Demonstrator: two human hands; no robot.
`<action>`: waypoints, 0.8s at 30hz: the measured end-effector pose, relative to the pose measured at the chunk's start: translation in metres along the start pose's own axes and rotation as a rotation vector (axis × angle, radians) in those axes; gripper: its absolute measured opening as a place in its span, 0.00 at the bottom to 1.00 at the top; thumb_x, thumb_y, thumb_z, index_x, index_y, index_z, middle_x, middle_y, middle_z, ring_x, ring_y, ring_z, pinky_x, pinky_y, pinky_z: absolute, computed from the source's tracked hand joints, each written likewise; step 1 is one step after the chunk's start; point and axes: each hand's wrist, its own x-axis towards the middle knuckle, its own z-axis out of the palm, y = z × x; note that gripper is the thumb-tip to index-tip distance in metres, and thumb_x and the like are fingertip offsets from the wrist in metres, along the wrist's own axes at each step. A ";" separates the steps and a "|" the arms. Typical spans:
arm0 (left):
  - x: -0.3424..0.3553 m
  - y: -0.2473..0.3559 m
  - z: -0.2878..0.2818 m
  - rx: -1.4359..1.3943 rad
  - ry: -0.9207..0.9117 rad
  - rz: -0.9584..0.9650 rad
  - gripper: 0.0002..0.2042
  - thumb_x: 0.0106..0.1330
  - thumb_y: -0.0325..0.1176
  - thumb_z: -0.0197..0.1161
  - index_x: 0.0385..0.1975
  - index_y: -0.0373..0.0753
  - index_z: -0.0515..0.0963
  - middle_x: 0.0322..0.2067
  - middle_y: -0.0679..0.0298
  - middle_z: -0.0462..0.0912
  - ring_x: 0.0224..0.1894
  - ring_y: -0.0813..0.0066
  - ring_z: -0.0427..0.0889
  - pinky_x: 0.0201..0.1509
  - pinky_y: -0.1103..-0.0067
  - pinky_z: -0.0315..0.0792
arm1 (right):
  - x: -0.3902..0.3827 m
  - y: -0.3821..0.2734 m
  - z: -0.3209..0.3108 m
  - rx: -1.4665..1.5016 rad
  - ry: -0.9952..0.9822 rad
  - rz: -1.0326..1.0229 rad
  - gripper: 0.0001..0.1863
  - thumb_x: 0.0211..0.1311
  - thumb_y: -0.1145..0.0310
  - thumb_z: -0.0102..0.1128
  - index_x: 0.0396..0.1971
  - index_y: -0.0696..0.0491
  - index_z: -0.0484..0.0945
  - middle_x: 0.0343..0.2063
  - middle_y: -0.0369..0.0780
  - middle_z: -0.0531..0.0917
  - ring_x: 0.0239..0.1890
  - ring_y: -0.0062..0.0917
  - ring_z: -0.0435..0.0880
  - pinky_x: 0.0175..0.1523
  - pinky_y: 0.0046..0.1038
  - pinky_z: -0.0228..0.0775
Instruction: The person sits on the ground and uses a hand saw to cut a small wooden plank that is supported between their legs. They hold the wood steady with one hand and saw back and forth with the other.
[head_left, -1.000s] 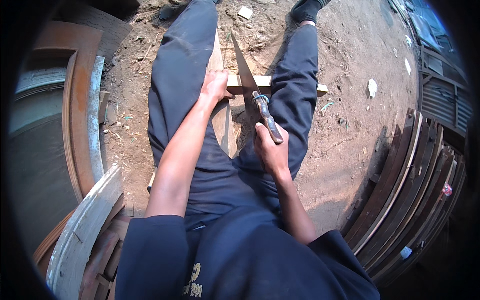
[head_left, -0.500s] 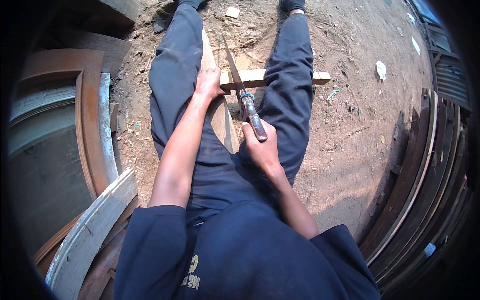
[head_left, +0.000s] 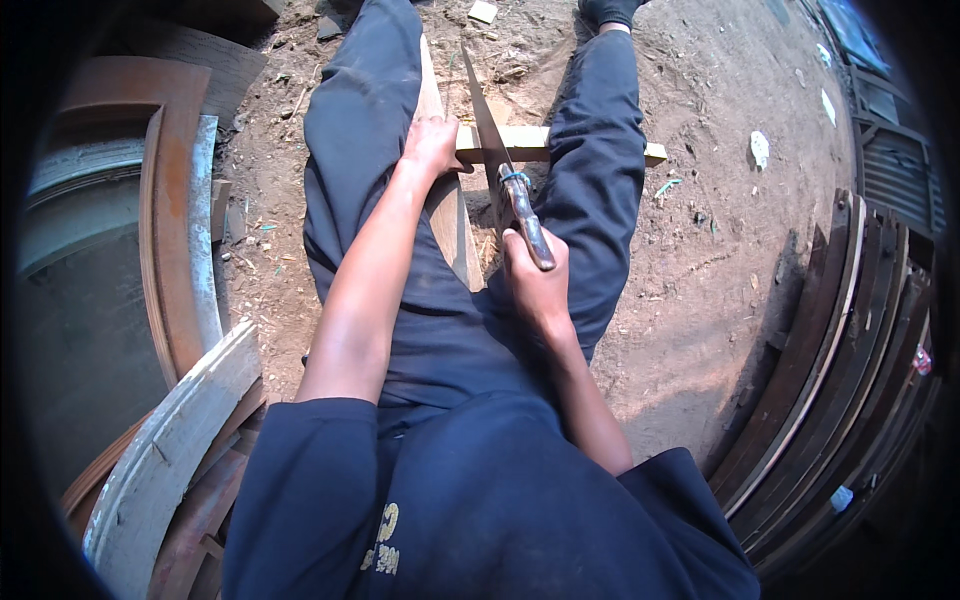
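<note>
A handsaw (head_left: 487,122) with a worn handle, blue cord tied near its blade, is held by my right hand (head_left: 537,285). Its long blade points away from me and crosses a pale wooden strip (head_left: 525,140), close to the strip's left part. My left hand (head_left: 435,148) is closed around the strip's left end, just left of the blade. Beneath that hand a flat wooden board (head_left: 455,235) runs lengthwise between my legs. The strip lies across this board, and its right end passes by my right leg. Where the blade meets the wood is too small to judge the cut.
On the left stand a brown wooden frame (head_left: 178,230) and a curved white-painted board (head_left: 180,440). Long dark planks (head_left: 800,370) are stacked at the right. Scraps of white litter (head_left: 759,150) and a small wood offcut (head_left: 482,12) lie on the dirt ground (head_left: 700,280).
The whole view has shifted a little, so hands and saw appear slightly higher and further right. Both hands keep their holds, and the saw still crosses the strip.
</note>
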 end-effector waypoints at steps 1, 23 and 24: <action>0.000 0.002 0.001 0.006 0.021 0.016 0.34 0.35 0.53 0.78 0.39 0.36 0.74 0.35 0.52 0.82 0.42 0.57 0.82 0.49 0.66 0.74 | 0.014 0.001 0.000 0.045 0.013 0.027 0.13 0.57 0.73 0.54 0.15 0.57 0.66 0.12 0.30 0.65 0.17 0.12 0.61 0.22 0.24 0.55; -0.004 -0.001 0.011 0.005 0.080 0.003 0.26 0.42 0.41 0.77 0.38 0.37 0.74 0.35 0.52 0.81 0.43 0.56 0.81 0.50 0.65 0.73 | -0.022 0.002 0.000 -0.079 0.029 -0.068 0.12 0.57 0.73 0.52 0.16 0.59 0.67 0.12 0.34 0.66 0.19 0.14 0.64 0.24 0.26 0.58; -0.001 -0.002 0.012 0.006 0.100 0.009 0.25 0.43 0.40 0.76 0.38 0.37 0.74 0.35 0.52 0.81 0.43 0.56 0.81 0.50 0.65 0.73 | -0.008 0.001 0.006 -0.067 0.028 -0.088 0.12 0.57 0.73 0.52 0.16 0.59 0.66 0.12 0.34 0.66 0.18 0.14 0.63 0.24 0.26 0.58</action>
